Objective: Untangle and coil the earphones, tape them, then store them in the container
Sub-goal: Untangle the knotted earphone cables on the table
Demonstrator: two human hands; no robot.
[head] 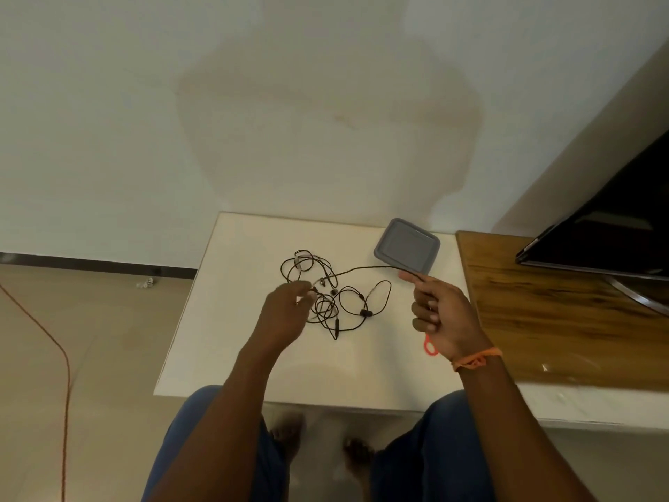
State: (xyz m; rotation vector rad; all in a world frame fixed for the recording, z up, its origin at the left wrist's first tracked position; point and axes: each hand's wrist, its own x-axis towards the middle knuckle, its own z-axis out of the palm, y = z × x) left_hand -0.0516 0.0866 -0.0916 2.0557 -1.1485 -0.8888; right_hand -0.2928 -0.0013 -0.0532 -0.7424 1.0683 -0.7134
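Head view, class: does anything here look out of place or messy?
Yes: the earphones lie in a tangled heap on the white table, one strand pulled taut to the right hand. The grey container sits askew.

Black earphones (327, 295), grey container (407, 245), white table (224, 320); orange wristband (476, 358), red-pink loop (430, 346), brown wood-grain board (561, 320) frame right.

No readable text in view.
You get no legible label, brand, number or sign on the grey container (406, 246), the earphones (327, 291) beside it, or the dark screen (611, 233) right of it.
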